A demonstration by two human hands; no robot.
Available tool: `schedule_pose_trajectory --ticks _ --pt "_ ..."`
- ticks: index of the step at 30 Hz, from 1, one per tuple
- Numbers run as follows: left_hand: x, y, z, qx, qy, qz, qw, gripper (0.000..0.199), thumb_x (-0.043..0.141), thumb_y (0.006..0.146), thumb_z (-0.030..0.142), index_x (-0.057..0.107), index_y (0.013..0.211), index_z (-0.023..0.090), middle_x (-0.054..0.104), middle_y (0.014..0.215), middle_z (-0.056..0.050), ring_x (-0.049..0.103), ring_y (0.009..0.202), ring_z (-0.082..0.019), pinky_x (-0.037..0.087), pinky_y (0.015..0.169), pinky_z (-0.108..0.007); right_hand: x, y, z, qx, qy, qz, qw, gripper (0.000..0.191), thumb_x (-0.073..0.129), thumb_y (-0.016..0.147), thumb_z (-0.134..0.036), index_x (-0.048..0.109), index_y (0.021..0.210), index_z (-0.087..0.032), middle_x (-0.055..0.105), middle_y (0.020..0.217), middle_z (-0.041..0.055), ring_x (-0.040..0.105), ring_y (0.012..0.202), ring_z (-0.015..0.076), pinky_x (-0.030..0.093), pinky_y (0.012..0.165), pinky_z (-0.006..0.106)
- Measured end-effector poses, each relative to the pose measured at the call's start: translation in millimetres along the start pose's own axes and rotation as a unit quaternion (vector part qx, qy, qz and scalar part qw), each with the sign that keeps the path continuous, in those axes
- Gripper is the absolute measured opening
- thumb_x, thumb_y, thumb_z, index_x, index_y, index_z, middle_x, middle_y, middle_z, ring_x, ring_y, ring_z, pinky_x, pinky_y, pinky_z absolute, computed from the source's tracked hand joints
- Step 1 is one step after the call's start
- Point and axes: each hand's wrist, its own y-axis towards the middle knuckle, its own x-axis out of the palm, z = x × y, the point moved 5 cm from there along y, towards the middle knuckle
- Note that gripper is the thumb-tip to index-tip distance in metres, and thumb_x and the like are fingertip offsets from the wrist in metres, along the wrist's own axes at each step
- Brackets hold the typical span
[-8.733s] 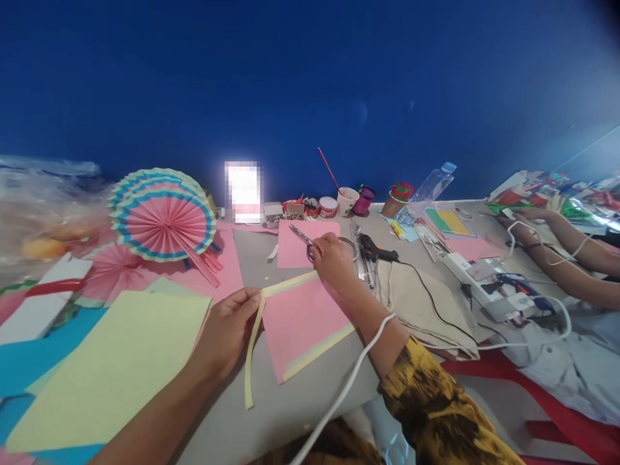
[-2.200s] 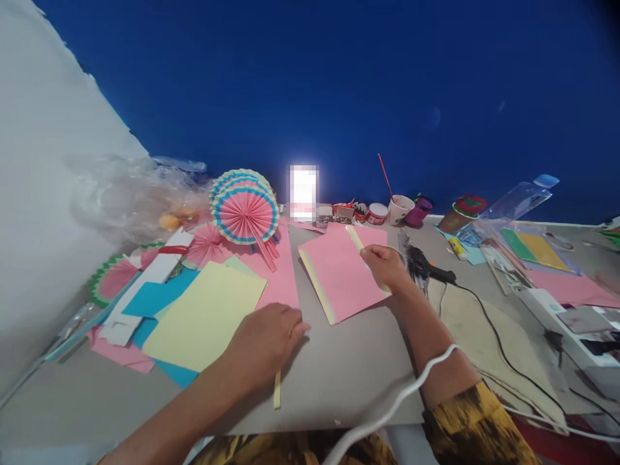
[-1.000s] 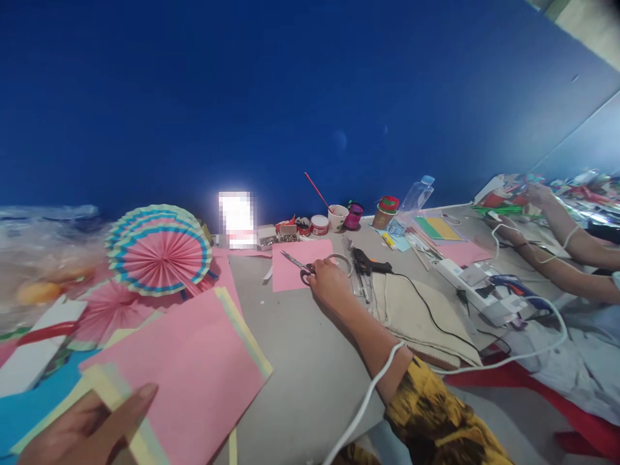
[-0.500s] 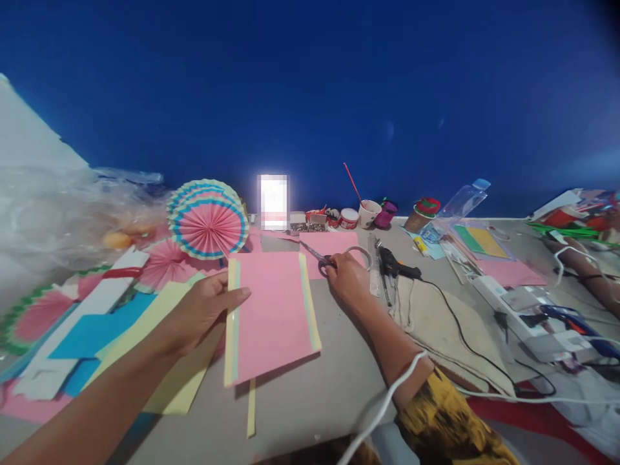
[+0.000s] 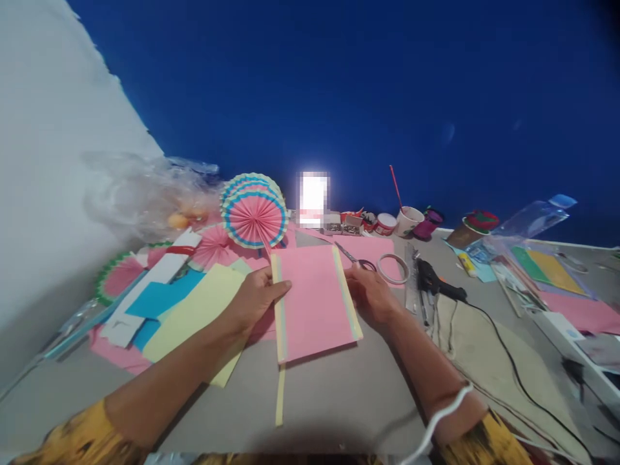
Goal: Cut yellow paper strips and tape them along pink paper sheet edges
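A pink paper sheet (image 5: 314,303) with yellow and pale blue strips along its two side edges is held up over the table, slightly tilted. My left hand (image 5: 261,297) pinches its left edge, thumb on the front and fingers behind. At the upper right edge, my right hand (image 5: 372,294) is closed on the sheet, its fingertips partly hidden. Just beyond that hand lie scissors (image 5: 356,258) and a roll of tape (image 5: 393,268). Below the sheet, a narrow yellow paper strip (image 5: 279,397) rests on the table.
Pleated paper rosettes (image 5: 255,219) stand at the back left. Yellow paper (image 5: 198,323), blue paper (image 5: 165,300) and a white strip (image 5: 150,290) lie to the left. Rightward are a ruler (image 5: 411,278), a glue gun (image 5: 438,281) with a cable, a beige cloth (image 5: 504,368) and a paper cup (image 5: 409,221).
My right hand has let go of the scissors and come to the sheet's right edge. The view has swung left, so everything appears farther right.
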Motion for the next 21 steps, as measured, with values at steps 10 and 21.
schedule_pose_trajectory --ticks 10,21 --pt "-110.5 -56 27 0.055 0.557 0.143 0.816 0.068 0.055 0.091 0.055 0.057 0.145 0.015 0.064 0.145 -0.019 0.061 0.132 -0.041 0.05 0.108 -0.05 -44 8 -3 -0.071 -0.008 0.189 0.979 0.051 0.094 0.062 -0.056 0.058 0.062 -0.019 0.047 0.052 -0.0062 0.038 0.046 0.0076 0.027 0.042 0.022" --pt "-126.3 -51 10 -0.003 0.641 0.17 0.748 0.08 0.058 0.085 0.048 0.044 0.156 0.014 0.06 0.149 -0.023 0.06 0.13 -0.046 0.053 0.097 -0.054 -58 20 -2 -0.132 0.207 0.221 0.944 0.034 0.084 0.084 -0.046 0.061 0.081 -0.021 0.063 0.055 -0.0039 0.057 0.043 0.0137 0.048 0.039 0.024"
